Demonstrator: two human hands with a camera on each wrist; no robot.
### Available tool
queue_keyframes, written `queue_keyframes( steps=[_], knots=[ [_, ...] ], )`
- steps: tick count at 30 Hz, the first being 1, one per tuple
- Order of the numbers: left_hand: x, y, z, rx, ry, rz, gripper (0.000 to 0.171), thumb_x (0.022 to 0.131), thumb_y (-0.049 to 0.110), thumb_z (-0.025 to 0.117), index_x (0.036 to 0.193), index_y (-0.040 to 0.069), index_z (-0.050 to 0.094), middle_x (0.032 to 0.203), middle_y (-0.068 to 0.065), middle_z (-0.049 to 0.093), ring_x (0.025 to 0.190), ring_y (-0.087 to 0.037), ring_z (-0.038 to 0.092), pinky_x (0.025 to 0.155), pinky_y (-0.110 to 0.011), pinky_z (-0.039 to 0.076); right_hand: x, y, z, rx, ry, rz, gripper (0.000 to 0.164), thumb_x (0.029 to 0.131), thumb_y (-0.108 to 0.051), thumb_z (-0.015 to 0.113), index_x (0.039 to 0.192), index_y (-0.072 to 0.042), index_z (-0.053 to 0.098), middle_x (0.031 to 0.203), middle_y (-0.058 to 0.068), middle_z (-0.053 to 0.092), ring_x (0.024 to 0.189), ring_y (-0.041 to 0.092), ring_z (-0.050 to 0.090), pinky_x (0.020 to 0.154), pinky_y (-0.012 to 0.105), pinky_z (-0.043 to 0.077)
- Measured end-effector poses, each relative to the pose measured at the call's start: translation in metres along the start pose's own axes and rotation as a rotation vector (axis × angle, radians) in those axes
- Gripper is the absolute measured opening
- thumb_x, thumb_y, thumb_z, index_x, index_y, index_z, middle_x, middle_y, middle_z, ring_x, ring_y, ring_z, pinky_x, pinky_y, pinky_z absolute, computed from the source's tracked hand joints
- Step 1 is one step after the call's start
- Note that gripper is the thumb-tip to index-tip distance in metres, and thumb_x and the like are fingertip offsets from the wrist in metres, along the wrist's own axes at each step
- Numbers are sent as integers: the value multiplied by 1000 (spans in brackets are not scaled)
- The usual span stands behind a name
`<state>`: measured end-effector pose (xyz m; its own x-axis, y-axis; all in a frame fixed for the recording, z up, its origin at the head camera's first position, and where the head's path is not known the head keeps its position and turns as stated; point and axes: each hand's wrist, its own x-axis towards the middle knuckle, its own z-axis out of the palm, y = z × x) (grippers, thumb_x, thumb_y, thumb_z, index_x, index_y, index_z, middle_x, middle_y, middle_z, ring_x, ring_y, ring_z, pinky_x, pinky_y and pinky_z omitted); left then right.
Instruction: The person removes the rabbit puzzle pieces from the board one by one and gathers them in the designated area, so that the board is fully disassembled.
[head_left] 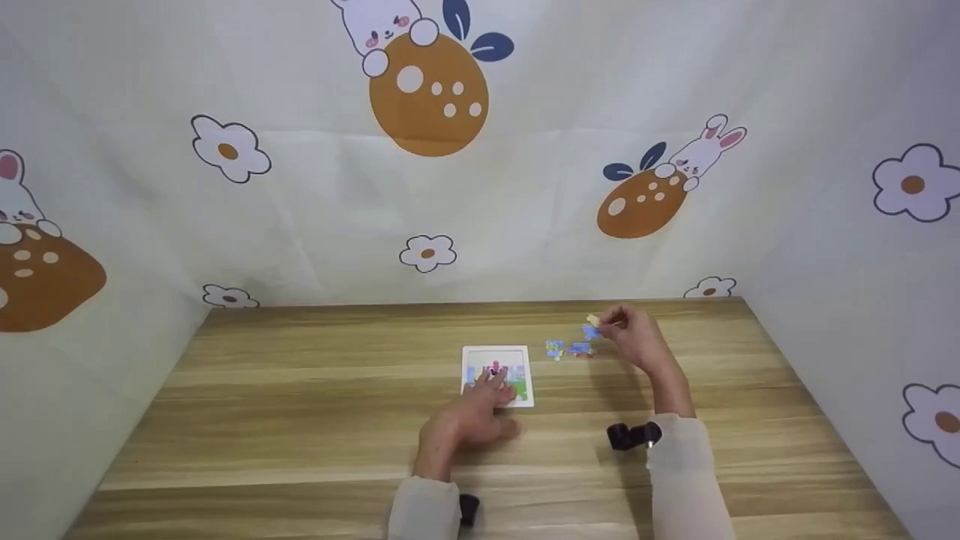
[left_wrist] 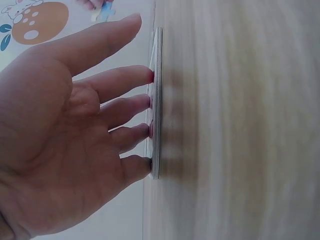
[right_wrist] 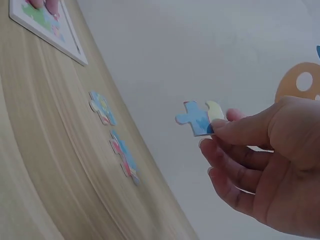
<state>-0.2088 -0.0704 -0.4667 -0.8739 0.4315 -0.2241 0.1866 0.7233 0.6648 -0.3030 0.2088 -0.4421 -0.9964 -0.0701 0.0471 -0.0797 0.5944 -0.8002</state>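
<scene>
My left hand (head_left: 480, 412) lies over a white puzzle frame (head_left: 531, 390), fingers spread. In the left wrist view its fingertips (left_wrist: 145, 75) touch the puzzle's face, while the thumb stands clear. Part of a colourful picture fills the frame's lower area, partly covered by the fingers. To the right, my right hand (head_left: 636, 337) pinches a blue-and-cream jigsaw piece (right_wrist: 194, 120) between thumb and fingers, above the table. Whether the cream part is a separate piece, I cannot tell. Two loose spots of jigsaw pieces, one blue and yellow (head_left: 554, 349), one blue and pink (head_left: 580, 349), lie between frame and right hand.
The wooden table (head_left: 300, 420) meets a cloth backdrop (head_left: 315, 225) printed with rabbits and flowers at the back and sides. A black wrist device (head_left: 630, 436) juts from the right cuff, and another (head_left: 469, 510) from the left.
</scene>
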Motion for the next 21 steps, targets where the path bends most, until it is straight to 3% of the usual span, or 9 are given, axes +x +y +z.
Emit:
queue_keyframes(
  steps=[6, 11, 18, 21],
  knots=[
    [0, 1, -1, 5, -8, 1, 68, 92, 30, 69, 149, 3, 45, 168, -14, 19, 157, -36, 9, 127, -55, 11, 0, 16, -11, -8, 16, 17, 21, 98, -4, 59, 116, 7, 63, 111, 21, 66, 105, 30, 63, 82, 24, 51],
    [1, 0, -2, 47, 3, 57, 65, 89, 25, 69, 145, -1, 49, 166, -19, 23, 156, -40, 13, 126, -58, 14, -2, 27, -15, -73, 6, 0, 18, 96, -2, 60, 108, 4, 71, 108, 22, 70, 99, 29, 64, 78, 25, 48],
    [1, 2, -1, 59, 4, 37, 65, 90, 28, 68, 146, 2, 49, 166, -17, 23, 156, -38, 13, 127, -55, 14, 2, 38, -7, -66, 10, 120, 19, 97, -1, 58, 109, 4, 71, 112, 22, 70, 103, 28, 62, 88, 36, 50],
    [1, 2, 0, 55, 0, 22, 65, 91, 27, 67, 147, 2, 47, 167, -16, 22, 157, -37, 11, 127, -54, 13, 3, 44, -2, -58, 14, 152, 20, 97, -2, 58, 111, 5, 71, 113, 22, 70, 103, 27, 63, 88, 35, 50]
  ],
)
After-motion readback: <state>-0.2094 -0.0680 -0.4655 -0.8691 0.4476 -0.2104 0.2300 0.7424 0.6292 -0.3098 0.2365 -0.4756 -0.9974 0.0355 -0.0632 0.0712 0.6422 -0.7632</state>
